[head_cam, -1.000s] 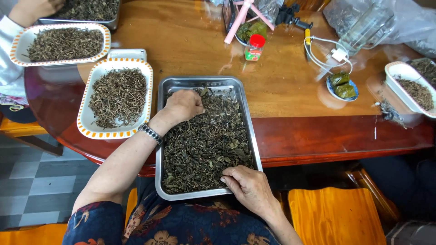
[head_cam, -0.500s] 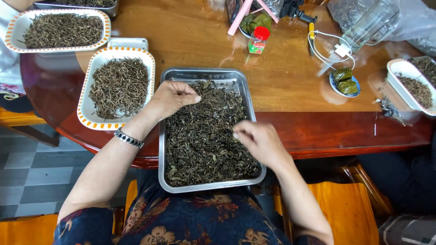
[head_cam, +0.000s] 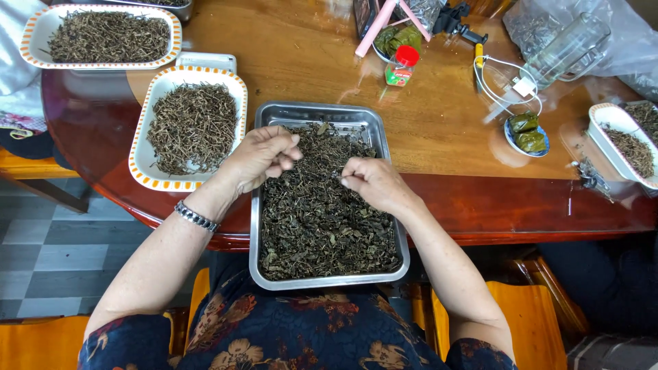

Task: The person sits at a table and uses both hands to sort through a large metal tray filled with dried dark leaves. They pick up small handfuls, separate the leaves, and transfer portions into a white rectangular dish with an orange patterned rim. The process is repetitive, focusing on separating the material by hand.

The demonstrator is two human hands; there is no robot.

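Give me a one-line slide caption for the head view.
Both hands, left hand and right hand, pick over dried leaves in a metal tray.

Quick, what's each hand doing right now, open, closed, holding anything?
Left hand: fingers curled together over the metal tray of dried leaves; what it pinches cannot be told.
Right hand: loosely closed, fingertips pinched over the leaves; contents unclear.

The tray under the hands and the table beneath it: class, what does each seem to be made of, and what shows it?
The tray looks like bare metal, probably steel: grey, shiny rim with reflections. The table looks like varnished wood: reddish-brown grain under a glossy coat that mirrors light.
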